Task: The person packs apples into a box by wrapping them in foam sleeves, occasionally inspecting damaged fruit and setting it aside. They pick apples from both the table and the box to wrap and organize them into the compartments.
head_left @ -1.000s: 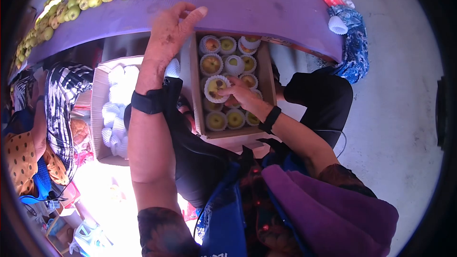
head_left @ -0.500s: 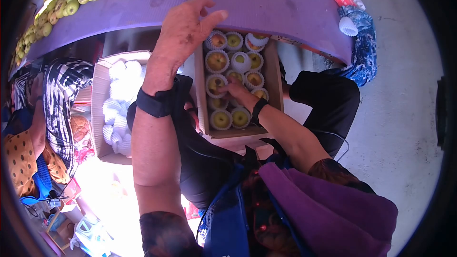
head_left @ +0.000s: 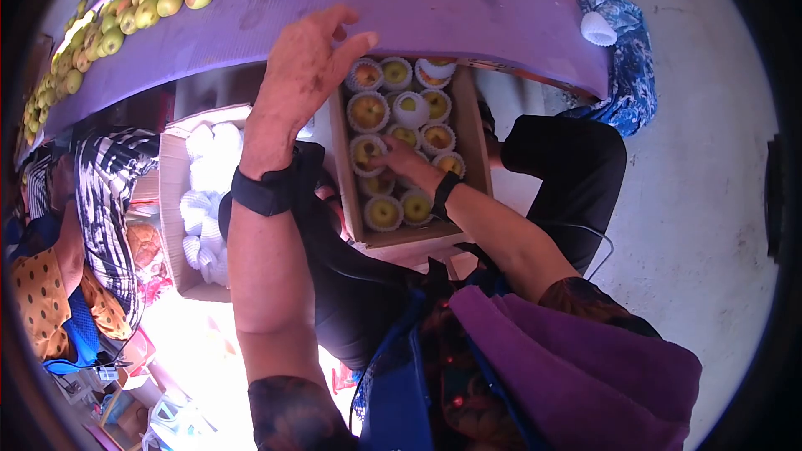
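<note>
My left hand [head_left: 307, 63] is raised over the near edge of the purple table, its thumb and fingers apart with nothing in them. Below and to its right, a cardboard box [head_left: 479, 154] holds several yellow-green apples in white foam nets. My right hand [head_left: 407, 164] reaches into this box, fingers closed against the right side of a netted apple [head_left: 365, 153]; part of the grip is hidden. Just above that hand, another apple [head_left: 409, 107] sits higher, its net covering most of it.
Loose apples [head_left: 146, 12] are heaped along the far left of the purple table [head_left: 401, 8]. A second box [head_left: 173, 200] holds white foam nets [head_left: 200, 209]. At far left sits another person in patterned clothes [head_left: 109, 200]. A foam net [head_left: 598, 29] lies on blue cloth [head_left: 622, 75] at right.
The view has shifted slightly, so table and boxes appear a little further left. My right hand stays at the same apple, and my left hand remains raised with fingers apart.
</note>
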`<act>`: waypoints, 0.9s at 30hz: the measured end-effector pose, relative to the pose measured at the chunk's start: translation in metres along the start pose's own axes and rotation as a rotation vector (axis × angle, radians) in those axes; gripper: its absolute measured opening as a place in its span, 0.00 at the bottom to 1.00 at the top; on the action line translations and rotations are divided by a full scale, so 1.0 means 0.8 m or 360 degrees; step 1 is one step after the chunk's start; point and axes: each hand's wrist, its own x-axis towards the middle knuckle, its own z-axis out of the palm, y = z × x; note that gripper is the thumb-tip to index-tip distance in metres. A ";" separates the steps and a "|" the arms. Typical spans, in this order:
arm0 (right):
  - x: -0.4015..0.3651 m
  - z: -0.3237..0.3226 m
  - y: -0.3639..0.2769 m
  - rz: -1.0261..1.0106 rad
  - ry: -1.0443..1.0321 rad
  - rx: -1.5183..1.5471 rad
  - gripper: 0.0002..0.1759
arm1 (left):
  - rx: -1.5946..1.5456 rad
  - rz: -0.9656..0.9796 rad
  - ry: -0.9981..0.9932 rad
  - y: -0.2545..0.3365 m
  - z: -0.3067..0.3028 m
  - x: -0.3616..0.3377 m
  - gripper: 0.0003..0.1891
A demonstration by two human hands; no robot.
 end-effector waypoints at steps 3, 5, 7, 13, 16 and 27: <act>0.006 -0.001 -0.003 -0.0055 -0.0080 0.0053 0.39 | -0.0015 0.0007 -0.0023 0.002 0.001 0.000 0.21; 0.003 -0.005 -0.008 0.0065 -0.0146 -0.0117 0.42 | -0.0018 0.0020 -0.0030 0.002 0.001 -0.001 0.21; 0.001 -0.007 -0.006 0.0010 -0.0148 -0.0133 0.42 | -0.0022 0.0027 -0.0037 0.004 -0.001 -0.003 0.21; 0.001 -0.010 0.010 -0.0138 -0.0116 -0.0146 0.41 | -0.0035 -0.0075 -0.0073 0.003 0.003 -0.008 0.21; -0.001 -0.010 0.013 -0.0183 -0.0086 -0.0161 0.41 | -0.0002 -0.0034 -0.0069 0.001 0.003 -0.008 0.20; -0.041 -0.017 -0.021 -0.0221 0.0340 -0.0807 0.35 | -0.0018 -0.0036 -0.0092 0.002 -0.005 -0.006 0.20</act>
